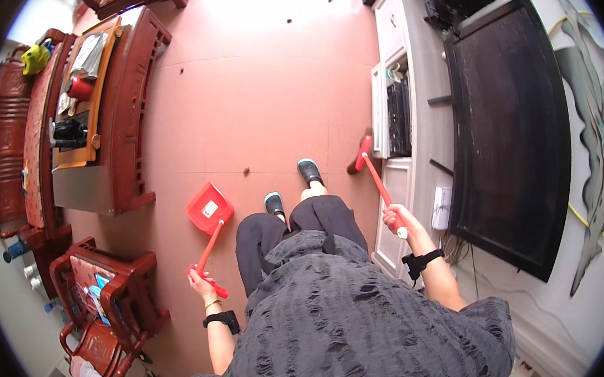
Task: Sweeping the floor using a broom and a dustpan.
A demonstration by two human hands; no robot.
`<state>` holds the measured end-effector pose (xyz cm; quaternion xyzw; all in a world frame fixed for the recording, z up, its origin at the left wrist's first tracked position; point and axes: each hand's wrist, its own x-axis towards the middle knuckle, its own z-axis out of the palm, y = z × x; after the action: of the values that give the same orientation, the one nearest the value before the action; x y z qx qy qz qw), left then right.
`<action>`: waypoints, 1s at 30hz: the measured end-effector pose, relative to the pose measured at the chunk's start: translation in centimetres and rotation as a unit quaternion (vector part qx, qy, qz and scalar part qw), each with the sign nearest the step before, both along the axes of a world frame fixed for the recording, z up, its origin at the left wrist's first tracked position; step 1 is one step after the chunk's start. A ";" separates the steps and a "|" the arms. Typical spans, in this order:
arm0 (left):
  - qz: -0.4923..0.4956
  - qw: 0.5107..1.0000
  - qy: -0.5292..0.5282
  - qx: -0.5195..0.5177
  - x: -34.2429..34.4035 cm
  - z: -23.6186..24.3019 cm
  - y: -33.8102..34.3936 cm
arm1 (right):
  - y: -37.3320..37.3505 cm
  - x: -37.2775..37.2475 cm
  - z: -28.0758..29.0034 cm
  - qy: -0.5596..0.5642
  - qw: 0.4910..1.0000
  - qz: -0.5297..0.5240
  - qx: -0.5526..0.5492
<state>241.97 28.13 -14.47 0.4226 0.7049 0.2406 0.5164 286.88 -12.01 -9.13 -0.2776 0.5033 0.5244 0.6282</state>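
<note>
My left hand point(201, 281) is closed around the red handle of a dustpan point(202, 210), whose pan lies at floor level to the left of my feet. In my right hand point(400, 221) is the red handle of a broom point(362, 156). Its dark bristle head is down beside the white TV cabinet, off to the right of my feet. A small dark reddish scrap point(246, 170) lies on the floor between the two tools, ahead of my left shoe. Farther off lie more small dark bits, such as one scrap point(181, 70) near the coffee table.
A dark red wooden coffee table point(123, 111) with things on it stands to the left, before a carved wooden bench point(7, 142). Nearer is a wooden armchair point(111, 306). Along the right runs a white cabinet point(390, 26) with a large black television point(509, 134).
</note>
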 end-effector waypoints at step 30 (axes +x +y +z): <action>-0.113 0.980 0.151 0.064 3.9 10.2 -6.8 | 28.9 14.0 -0.9 -0.003 0.875 0.461 0.146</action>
<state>245.83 21.31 -4.29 0.5633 0.7055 0.1586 0.3998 300.91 16.90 -10.02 -0.3853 0.2340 0.8212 0.3498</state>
